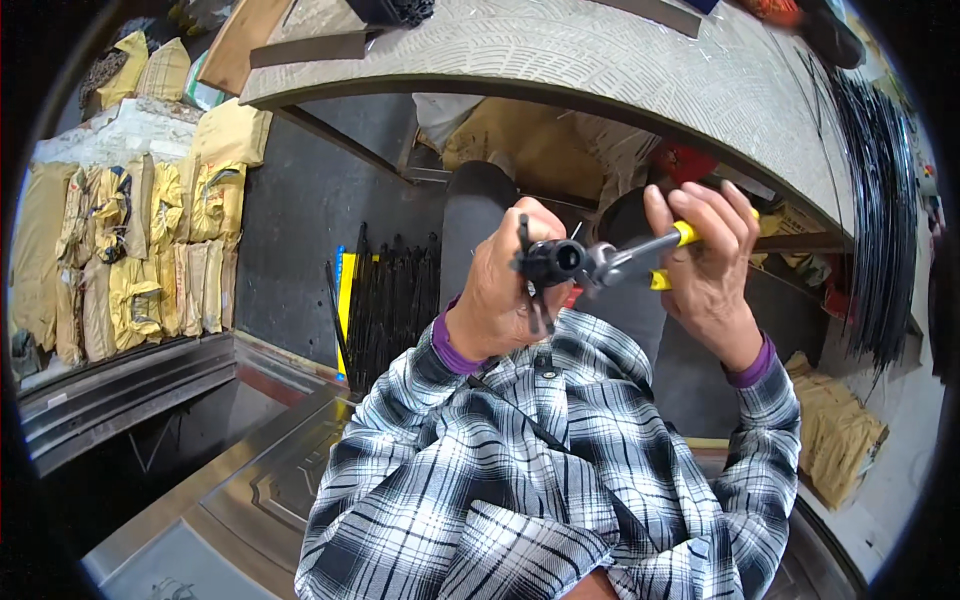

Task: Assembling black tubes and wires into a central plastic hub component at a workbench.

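Observation:
My left hand [497,285] is closed around a black umbrella frame [550,262], held end-on so that its round hollow end faces up and thin ribs show beside it. In my right hand [718,275] is a pair of pliers [645,248] with yellow-tipped grips. The handles are spread apart, with my fingers over the upper one. The grey metal jaws reach left to the side of the frame's end; motion blur hides whether they touch it. Both hands are above my lap.
A pale patterned table [560,45] spans the far side, with a bundle of long black rods [875,220] at its right end. More black frames [395,300] stand left of my knees. Wrapped yellow packages [140,260] are stacked at far left; a brown sack [825,430] lies right.

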The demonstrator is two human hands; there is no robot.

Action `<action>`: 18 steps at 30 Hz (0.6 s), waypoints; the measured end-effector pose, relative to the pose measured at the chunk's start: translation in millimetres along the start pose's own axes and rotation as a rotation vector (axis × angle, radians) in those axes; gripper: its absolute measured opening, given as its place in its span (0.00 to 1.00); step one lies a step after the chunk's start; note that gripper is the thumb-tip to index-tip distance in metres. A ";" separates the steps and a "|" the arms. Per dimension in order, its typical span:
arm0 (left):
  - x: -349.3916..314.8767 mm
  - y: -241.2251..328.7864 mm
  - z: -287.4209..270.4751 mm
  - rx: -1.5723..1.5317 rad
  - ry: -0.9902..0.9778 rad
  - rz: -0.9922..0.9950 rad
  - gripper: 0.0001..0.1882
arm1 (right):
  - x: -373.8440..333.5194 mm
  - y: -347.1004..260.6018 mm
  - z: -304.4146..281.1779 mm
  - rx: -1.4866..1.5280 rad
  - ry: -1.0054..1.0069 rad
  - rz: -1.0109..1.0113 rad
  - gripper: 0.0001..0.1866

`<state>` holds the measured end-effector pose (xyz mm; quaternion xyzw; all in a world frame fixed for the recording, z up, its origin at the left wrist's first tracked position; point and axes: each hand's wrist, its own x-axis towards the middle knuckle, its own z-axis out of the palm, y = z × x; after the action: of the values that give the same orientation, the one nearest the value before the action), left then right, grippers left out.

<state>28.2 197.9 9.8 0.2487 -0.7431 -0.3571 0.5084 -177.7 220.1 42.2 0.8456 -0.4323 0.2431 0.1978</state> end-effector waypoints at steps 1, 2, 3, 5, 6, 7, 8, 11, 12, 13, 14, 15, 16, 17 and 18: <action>-2.8 -1.6 1.4 -0.015 0.024 -0.042 0.09 | -3.2 4.3 4.7 0.231 0.018 0.037 0.20; -4.7 -4.2 2.8 -0.029 0.048 -0.085 0.09 | -15.3 -8.6 8.3 0.874 -0.140 0.612 0.15; -5.1 -7.9 4.3 -0.067 0.053 -0.090 0.09 | -17.4 -13.2 8.0 0.940 -0.060 0.589 0.13; -6.8 -5.0 7.7 -0.043 0.059 -0.113 0.11 | -11.3 -30.4 10.9 1.203 0.071 0.707 0.16; -6.9 -2.1 7.9 -0.018 0.080 -0.129 0.12 | -1.5 -35.5 10.1 1.136 0.107 0.627 0.17; -6.5 -2.8 8.4 -0.021 0.065 -0.132 0.12 | 5.0 -38.5 13.8 1.118 0.160 0.572 0.17; -6.0 -3.4 8.7 0.009 0.088 -0.084 0.12 | 10.4 -41.6 16.5 1.099 0.211 0.516 0.16; -5.8 -1.2 8.9 0.048 0.067 -0.081 0.12 | 17.0 -41.0 17.0 1.076 0.228 0.548 0.12; -6.7 -0.5 8.8 0.065 0.037 -0.124 0.12 | 16.8 -38.9 20.0 1.049 0.236 0.547 0.11; -8.0 1.0 8.0 0.022 0.040 -0.147 0.11 | 18.7 -37.4 21.8 1.139 0.217 0.574 0.08; -8.4 1.1 7.3 0.021 0.033 -0.149 0.11 | 17.0 -33.9 26.6 1.244 0.183 0.598 0.10; -8.8 0.9 6.7 0.024 0.034 -0.152 0.11 | 17.8 -31.9 29.3 1.439 0.129 0.658 0.11; -9.2 0.8 6.1 0.027 0.035 -0.155 0.11 | 18.9 -30.1 31.2 1.634 0.072 0.715 0.12; -11.6 2.9 5.6 -0.042 0.040 -0.241 0.11 | 21.2 -25.6 30.0 1.755 -0.041 0.764 0.10; -10.4 3.5 4.7 -0.042 0.034 -0.243 0.11 | 19.3 -24.0 36.3 1.756 -0.036 0.768 0.10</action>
<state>27.5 209.0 5.4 0.3323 -0.6912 -0.4272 0.4789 -139.3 201.2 21.4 0.4963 -0.3467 0.5155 -0.6065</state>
